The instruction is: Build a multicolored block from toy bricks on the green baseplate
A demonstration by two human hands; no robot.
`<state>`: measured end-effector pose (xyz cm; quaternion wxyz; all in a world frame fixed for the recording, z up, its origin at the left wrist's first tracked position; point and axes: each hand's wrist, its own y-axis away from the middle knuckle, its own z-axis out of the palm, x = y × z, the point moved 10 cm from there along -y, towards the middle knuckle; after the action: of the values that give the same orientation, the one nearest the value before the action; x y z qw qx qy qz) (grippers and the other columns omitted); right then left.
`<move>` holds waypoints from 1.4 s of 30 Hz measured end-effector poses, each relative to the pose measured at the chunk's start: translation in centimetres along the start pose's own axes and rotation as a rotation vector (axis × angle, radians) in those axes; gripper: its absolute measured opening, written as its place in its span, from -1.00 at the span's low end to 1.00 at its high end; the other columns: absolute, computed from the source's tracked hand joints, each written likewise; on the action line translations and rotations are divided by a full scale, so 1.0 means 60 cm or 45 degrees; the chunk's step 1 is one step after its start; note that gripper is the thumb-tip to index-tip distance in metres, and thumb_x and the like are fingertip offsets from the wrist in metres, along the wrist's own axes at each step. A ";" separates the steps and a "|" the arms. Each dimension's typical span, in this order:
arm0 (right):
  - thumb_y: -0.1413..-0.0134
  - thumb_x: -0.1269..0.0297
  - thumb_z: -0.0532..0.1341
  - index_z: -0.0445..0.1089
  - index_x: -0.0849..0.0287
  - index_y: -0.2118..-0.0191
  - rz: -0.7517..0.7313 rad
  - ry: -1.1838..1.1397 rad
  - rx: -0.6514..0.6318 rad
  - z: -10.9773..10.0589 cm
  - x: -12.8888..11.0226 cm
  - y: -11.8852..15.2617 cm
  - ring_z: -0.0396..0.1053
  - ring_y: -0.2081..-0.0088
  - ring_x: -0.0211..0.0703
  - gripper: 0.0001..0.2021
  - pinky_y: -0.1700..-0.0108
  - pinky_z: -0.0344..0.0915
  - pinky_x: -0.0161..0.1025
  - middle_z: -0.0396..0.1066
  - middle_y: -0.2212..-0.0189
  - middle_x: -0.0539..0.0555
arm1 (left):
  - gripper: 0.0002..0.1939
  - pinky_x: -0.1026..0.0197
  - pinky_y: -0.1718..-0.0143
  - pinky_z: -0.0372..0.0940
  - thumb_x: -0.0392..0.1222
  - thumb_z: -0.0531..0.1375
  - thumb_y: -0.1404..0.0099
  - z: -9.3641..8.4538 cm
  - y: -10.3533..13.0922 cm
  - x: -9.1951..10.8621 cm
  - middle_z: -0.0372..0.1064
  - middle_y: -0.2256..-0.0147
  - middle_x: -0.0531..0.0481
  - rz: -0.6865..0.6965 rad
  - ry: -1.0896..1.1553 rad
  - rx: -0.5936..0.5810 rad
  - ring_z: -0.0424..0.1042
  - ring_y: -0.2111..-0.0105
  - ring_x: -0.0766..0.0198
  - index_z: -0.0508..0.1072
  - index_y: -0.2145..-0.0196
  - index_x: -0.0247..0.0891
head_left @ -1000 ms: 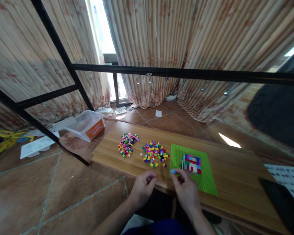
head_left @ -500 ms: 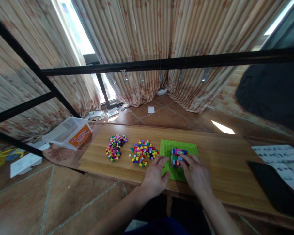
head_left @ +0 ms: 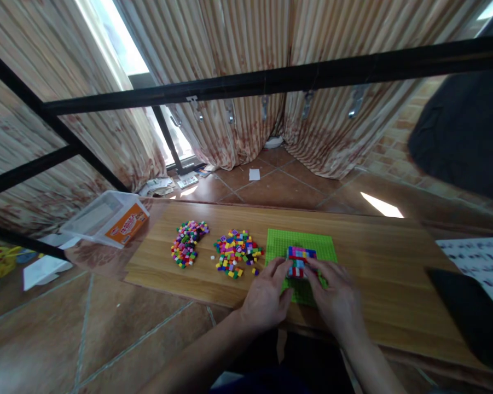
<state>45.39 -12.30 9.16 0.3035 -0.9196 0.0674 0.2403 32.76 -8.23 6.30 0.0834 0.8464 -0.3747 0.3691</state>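
Observation:
A small block-shaped build of coloured toy bricks (head_left: 299,264), with red, white, blue and pink on top, stands on a bright green studded baseplate (head_left: 279,238). My left hand (head_left: 266,298) is at its left side, index finger and thumb bent, fingertips against its edge. From the right, my right hand (head_left: 337,290) has its fingers on the upper right edge and its thumb at the near right side. My fingers hide parts of the build's sides. Left of the baseplate lies a loose pile of bricks (head_left: 237,251), with one stray brick (head_left: 255,271) close to my left hand.
A second brick pile (head_left: 187,243) lies farther left on the wooden table (head_left: 373,262). A clear plastic box (head_left: 102,219) with an orange label stands beyond the left end. On the right are a black flat object (head_left: 468,312) and a printed sheet (head_left: 476,262). A black rail (head_left: 250,82) crosses behind.
My left hand has moved right, from beside the brick pile to the build's left edge. My right hand stays at the build's right side. The view has tilted slightly downward.

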 end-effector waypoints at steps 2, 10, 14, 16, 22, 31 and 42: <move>-0.25 0.16 0.11 0.49 0.19 0.17 0.008 -0.006 0.049 -0.009 0.000 0.008 0.39 0.21 -0.10 -0.73 0.11 0.31 -0.15 0.49 0.25 0.13 | -0.40 0.03 -0.25 0.15 -0.28 0.09 -0.28 0.001 0.002 0.002 0.06 -0.23 -0.18 0.000 -0.031 -0.002 0.13 -0.22 0.11 0.06 -0.26 -0.23; -0.29 0.30 0.01 0.50 0.24 0.10 -0.081 0.157 0.060 0.002 -0.013 0.027 0.34 0.20 -0.08 -0.68 0.15 0.31 -0.15 0.46 0.23 0.19 | -0.35 -0.03 -0.18 0.21 -0.31 0.04 -0.26 0.019 -0.005 0.030 -0.05 -0.30 -0.29 0.107 -0.348 -0.084 0.14 -0.23 -0.02 0.00 -0.29 -0.29; -0.28 0.35 -0.01 0.51 0.23 0.11 -0.094 0.220 0.063 0.004 -0.017 0.025 0.31 0.22 -0.08 -0.67 0.17 0.30 -0.17 0.44 0.23 0.19 | -0.31 -0.05 -0.09 0.29 -0.30 0.07 -0.23 0.036 -0.010 0.026 -0.11 -0.31 -0.38 0.123 -0.519 -0.095 0.21 -0.18 -0.09 -0.02 -0.29 -0.35; -0.27 0.37 -0.01 0.51 0.22 0.11 -0.098 0.233 0.054 0.004 -0.018 0.025 0.30 0.22 -0.08 -0.67 0.17 0.29 -0.18 0.43 0.24 0.18 | -0.33 -0.03 -0.05 0.32 -0.29 0.05 -0.24 0.041 -0.012 0.023 -0.09 -0.31 -0.40 0.124 -0.589 -0.089 0.25 -0.16 -0.08 -0.01 -0.29 -0.38; -0.25 0.40 0.01 0.52 0.18 0.12 -0.091 0.222 0.058 0.005 -0.017 0.026 0.28 0.23 -0.10 -0.68 0.20 0.28 -0.20 0.42 0.24 0.16 | -0.43 0.03 0.02 0.37 -0.29 -0.02 -0.32 0.045 -0.016 0.025 0.00 -0.28 -0.40 0.118 -0.714 -0.123 0.35 -0.08 0.00 0.05 -0.27 -0.40; -0.23 0.45 0.00 0.50 0.24 0.08 -0.113 0.258 0.031 0.012 -0.020 0.031 0.26 0.20 -0.08 -0.67 0.18 0.28 -0.18 0.41 0.19 0.20 | -0.49 0.13 0.10 0.41 -0.31 -0.06 -0.37 0.048 -0.018 0.025 0.01 -0.29 -0.31 0.090 -0.864 -0.118 0.43 0.02 0.12 0.10 -0.26 -0.33; -0.16 0.47 -0.03 0.47 0.18 0.03 -0.102 0.302 -0.085 0.021 -0.015 0.031 0.25 0.15 -0.01 -0.61 0.13 0.29 -0.10 0.39 0.13 0.21 | -0.58 0.16 0.12 0.40 -0.32 -0.06 -0.39 0.043 -0.029 0.043 0.10 -0.24 -0.35 0.092 -0.901 -0.105 0.43 0.03 0.13 0.20 -0.18 -0.40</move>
<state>43.58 -13.08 7.77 0.2719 -0.9531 0.0579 0.1196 36.59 -9.56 6.46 -0.0307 0.9040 -0.4245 0.0405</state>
